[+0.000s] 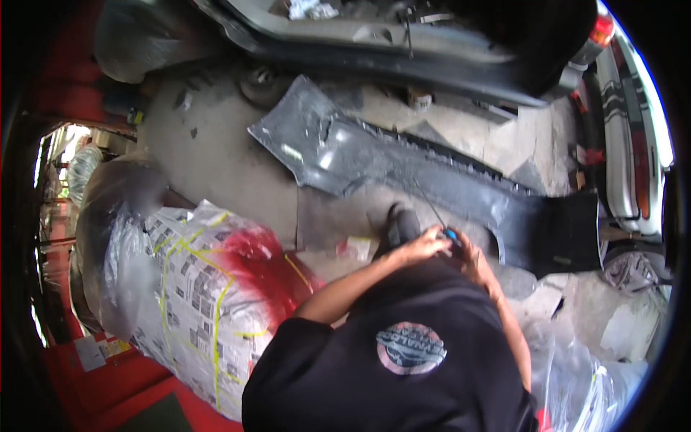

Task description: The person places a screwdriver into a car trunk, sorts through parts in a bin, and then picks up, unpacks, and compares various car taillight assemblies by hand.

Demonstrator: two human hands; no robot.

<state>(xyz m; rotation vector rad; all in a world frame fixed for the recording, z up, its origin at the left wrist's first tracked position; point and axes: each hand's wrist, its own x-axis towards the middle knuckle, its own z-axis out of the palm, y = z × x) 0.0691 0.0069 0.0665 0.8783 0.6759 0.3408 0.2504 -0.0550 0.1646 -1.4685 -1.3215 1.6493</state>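
A thin tool with a blue handle (450, 234) and a long slim shaft, like a screwdriver, points up and left from between my hands. My right hand (475, 261) has its fingers bent round the handle end. Close beside it, my left hand (423, 247) has its fingertips pressed together near the handle; what they pinch is too small to tell. Beyond both hands, a long dark bumper-like panel (403, 155) lies on the floor, and the tool's shaft reaches over its near edge.
At the left stands a car part covered with newspaper (191, 288), yellow tape and red paint. A vehicle body with an open door frame (345, 61) spans the top. Clear plastic sheeting (576, 374) lies at the lower right. A crumpled grey cloth (633, 272) is at the right.
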